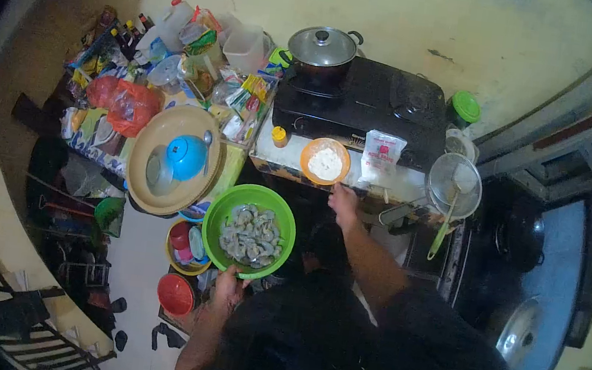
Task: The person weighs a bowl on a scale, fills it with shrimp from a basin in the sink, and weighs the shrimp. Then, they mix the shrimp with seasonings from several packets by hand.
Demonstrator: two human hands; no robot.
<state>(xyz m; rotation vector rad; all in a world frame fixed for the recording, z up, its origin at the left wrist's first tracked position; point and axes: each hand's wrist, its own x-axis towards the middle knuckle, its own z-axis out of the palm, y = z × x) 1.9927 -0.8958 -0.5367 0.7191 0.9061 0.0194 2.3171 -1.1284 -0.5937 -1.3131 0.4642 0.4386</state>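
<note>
My left hand [228,285] grips the near rim of a green basin [290,223], holding it up in front of my body. Grey, raw-looking peeled shrimp [253,235] lie in a heap inside it. My right hand [343,207] is closed at the near edge of an orange bowl [305,168], fingers at its rim. White powder [325,164], like flour, fills that bowl, which is at the front edge of the stove counter. Just right of it stands a white plastic packet [381,158] with red print. A small yellow-capped jar [280,136] is on its left.
A lidded pot [321,49] sits on the black gas stove [372,106]. Strainer [475,179] and green-handled spatula [442,232] are at the right. To the left, a large tan tray [143,137] holds a blue bowl [187,157] beside crowded packets. Below is a red bowl [175,294].
</note>
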